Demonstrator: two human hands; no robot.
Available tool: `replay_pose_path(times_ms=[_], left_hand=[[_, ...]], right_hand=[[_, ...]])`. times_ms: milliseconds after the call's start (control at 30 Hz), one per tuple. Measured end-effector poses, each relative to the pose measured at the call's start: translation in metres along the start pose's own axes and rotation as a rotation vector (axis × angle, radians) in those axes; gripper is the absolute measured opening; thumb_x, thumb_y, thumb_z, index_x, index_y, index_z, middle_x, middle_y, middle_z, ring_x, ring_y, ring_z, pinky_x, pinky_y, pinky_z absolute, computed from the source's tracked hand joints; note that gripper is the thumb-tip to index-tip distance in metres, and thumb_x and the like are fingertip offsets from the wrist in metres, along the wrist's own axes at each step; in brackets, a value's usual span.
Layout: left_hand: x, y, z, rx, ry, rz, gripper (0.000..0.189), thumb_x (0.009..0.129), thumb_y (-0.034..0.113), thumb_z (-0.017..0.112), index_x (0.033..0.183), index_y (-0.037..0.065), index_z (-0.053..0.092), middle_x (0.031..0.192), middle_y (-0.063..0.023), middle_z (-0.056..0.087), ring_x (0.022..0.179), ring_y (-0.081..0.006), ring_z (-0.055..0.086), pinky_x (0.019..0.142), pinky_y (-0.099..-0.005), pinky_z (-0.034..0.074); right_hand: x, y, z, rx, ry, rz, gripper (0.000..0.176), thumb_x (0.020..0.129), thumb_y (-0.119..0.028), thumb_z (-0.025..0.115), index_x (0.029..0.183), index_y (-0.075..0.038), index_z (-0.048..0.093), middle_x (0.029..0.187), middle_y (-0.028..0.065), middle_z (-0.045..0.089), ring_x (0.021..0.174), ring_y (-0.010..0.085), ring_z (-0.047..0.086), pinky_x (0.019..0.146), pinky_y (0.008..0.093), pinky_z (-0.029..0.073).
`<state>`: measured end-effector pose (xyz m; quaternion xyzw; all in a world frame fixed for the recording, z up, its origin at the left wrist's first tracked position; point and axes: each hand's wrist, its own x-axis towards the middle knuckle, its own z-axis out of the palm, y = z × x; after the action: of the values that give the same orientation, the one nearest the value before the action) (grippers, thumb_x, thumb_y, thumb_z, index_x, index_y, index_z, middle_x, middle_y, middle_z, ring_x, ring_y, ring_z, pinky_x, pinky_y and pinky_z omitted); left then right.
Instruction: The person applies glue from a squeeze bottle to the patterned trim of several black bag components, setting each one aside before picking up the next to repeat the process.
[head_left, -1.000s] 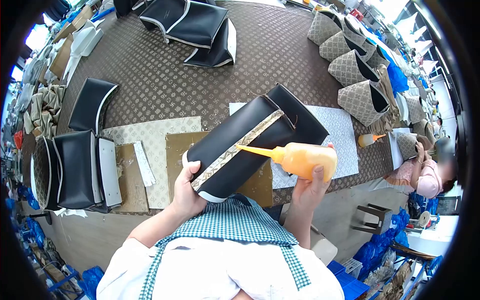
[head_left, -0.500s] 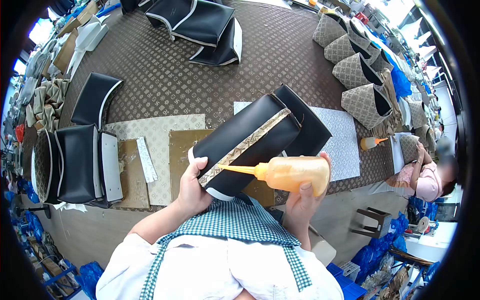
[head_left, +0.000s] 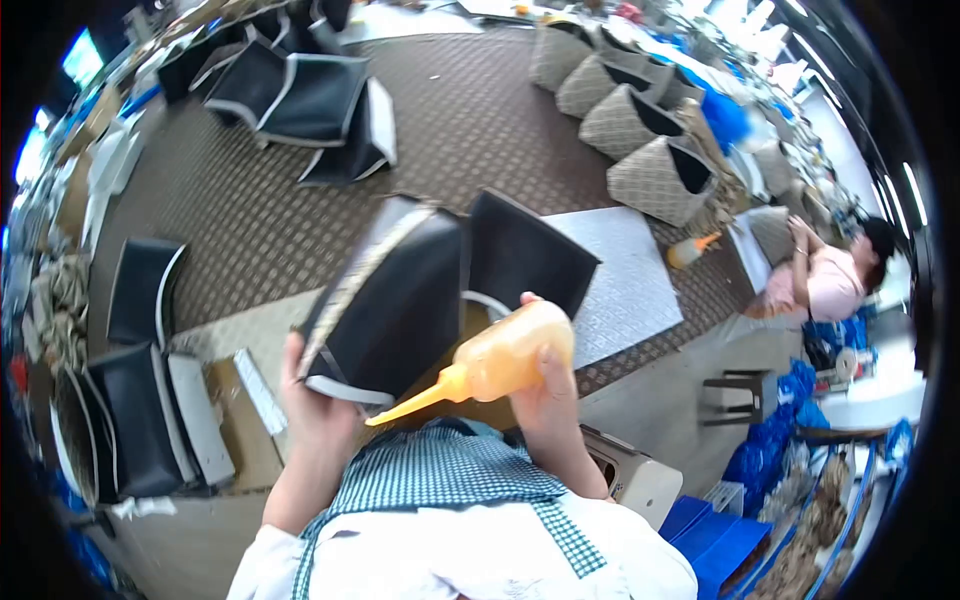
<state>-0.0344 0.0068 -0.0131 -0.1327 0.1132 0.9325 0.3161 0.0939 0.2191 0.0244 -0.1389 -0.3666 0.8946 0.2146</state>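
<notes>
My left hand (head_left: 318,418) grips the near end of a black leather-like piece (head_left: 400,295), a bag part by its look, held tilted up over the table. A pale strip runs along its left side, and its near edge is white. In my right hand (head_left: 548,395) is a squeeze bottle (head_left: 515,350) of yellowish liquid, fingers wrapped round its body. The orange nozzle slants down to the left, its tip right by the white near edge. Another black panel (head_left: 530,255) spreads out to the right of the held piece.
Stacked black pieces (head_left: 135,415) stand at the left, with more black pieces (head_left: 310,100) at the back. Patterned beige pouch-like shapes (head_left: 655,180) line the right side beside a second bottle (head_left: 688,252). A person (head_left: 830,275) sits at the far right, near a stool (head_left: 738,395).
The held piece has turned, its strip now at the left and its near edge facing the bottle. The nozzle tip has moved from the strip to that edge. The whole view has shifted.
</notes>
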Motion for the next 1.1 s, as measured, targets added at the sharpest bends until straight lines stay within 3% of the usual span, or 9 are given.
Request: replay_pose_path(times_ms=[100,133,167,267,300,400,567,733,1100], left_hand=[[0.012,0.039,-0.015,0.231,-0.227,0.276,0.063,0.091,0.052,0.049,0.123,-0.002,0.054,0.117,-0.0187,0.061,0.112,-0.0295,0.057,0.103,-0.0460,0.041],[0.025,0.063,-0.043,0.319,-0.539,0.146,0.066,0.088,0.056,0.051,0.126,0.001,0.052,0.119,-0.0184,0.058,0.113,-0.0273,0.056,0.098,-0.0424,0.045],[0.024,0.039,-0.025,0.626,-0.121,0.444,0.060,0.091,0.047,0.054,0.130,0.002,0.046,0.122,-0.0153,0.054,0.113,-0.0239,0.053,0.095,-0.0358,0.045],[0.033,0.041,-0.065,1.625,0.115,0.194,0.051,0.082,0.010,0.056,0.129,-0.006,0.042,0.121,-0.0086,0.050,0.104,-0.0157,0.050,0.089,-0.0279,0.041],[0.022,0.023,-0.028,1.541,0.006,0.026,0.051,0.086,0.017,0.062,0.125,-0.009,0.043,0.120,-0.0107,0.051,0.105,-0.0166,0.049,0.090,-0.0282,0.040],[0.047,0.049,-0.080,1.385,0.386,0.116,0.057,0.088,0.030,0.067,0.122,-0.009,0.043,0.117,-0.0112,0.054,0.100,-0.0186,0.053,0.088,-0.0297,0.040],[0.038,0.048,0.002,0.901,0.223,0.296,0.036,0.090,0.017,0.056,0.121,-0.001,0.051,0.114,-0.0139,0.060,0.105,-0.0256,0.060,0.090,-0.0374,0.050],[0.012,0.050,0.027,0.469,0.147,0.300,0.038,0.081,0.014,0.057,0.113,-0.006,0.053,0.105,-0.0188,0.064,0.094,-0.0313,0.064,0.087,-0.0406,0.052],[-0.032,-0.013,0.031,0.123,0.126,-0.015,0.042,0.085,0.025,0.053,0.114,-0.005,0.055,0.112,-0.0216,0.063,0.099,-0.0316,0.063,0.093,-0.0403,0.049]], right_hand=[[0.007,-0.007,-0.013,0.136,0.006,-0.007,0.064,0.086,-0.030,0.066,0.138,-0.007,0.035,0.118,0.0075,0.053,0.112,0.0196,0.055,0.097,0.0367,0.046],[0.008,-0.011,-0.013,0.145,0.025,-0.016,0.063,0.086,-0.029,0.067,0.137,-0.008,0.036,0.117,0.0074,0.054,0.110,0.0197,0.055,0.096,0.0367,0.046],[0.010,-0.013,-0.015,0.156,0.033,-0.034,0.062,0.086,-0.029,0.067,0.137,-0.008,0.037,0.116,0.0075,0.054,0.110,0.0198,0.056,0.094,0.0366,0.047],[0.013,-0.011,-0.021,0.185,0.059,-0.058,0.061,0.087,-0.028,0.067,0.136,-0.008,0.037,0.115,0.0077,0.054,0.108,0.0200,0.057,0.090,0.0367,0.050],[0.015,-0.010,-0.023,0.191,0.063,-0.054,0.061,0.087,-0.028,0.067,0.136,-0.008,0.038,0.114,0.0077,0.055,0.107,0.0201,0.057,0.089,0.0369,0.051],[0.017,-0.009,-0.026,0.173,0.083,-0.075,0.061,0.087,-0.028,0.067,0.136,-0.008,0.038,0.113,0.0078,0.055,0.107,0.0202,0.058,0.087,0.0374,0.053],[0.019,-0.012,-0.028,0.210,0.115,-0.139,0.054,0.088,-0.019,0.065,0.135,-0.007,0.041,0.112,0.0051,0.056,0.104,0.0176,0.060,0.081,0.0353,0.056],[0.021,-0.025,-0.028,0.103,0.157,-0.314,0.062,0.087,-0.021,0.066,0.138,-0.006,0.034,0.117,0.0068,0.054,0.109,0.0199,0.056,0.093,0.0366,0.049],[0.043,-0.031,-0.038,-0.149,0.273,-0.580,0.065,0.083,-0.017,0.070,0.137,-0.005,0.036,0.124,0.0071,0.049,0.111,0.0205,0.054,0.091,0.0391,0.051]])
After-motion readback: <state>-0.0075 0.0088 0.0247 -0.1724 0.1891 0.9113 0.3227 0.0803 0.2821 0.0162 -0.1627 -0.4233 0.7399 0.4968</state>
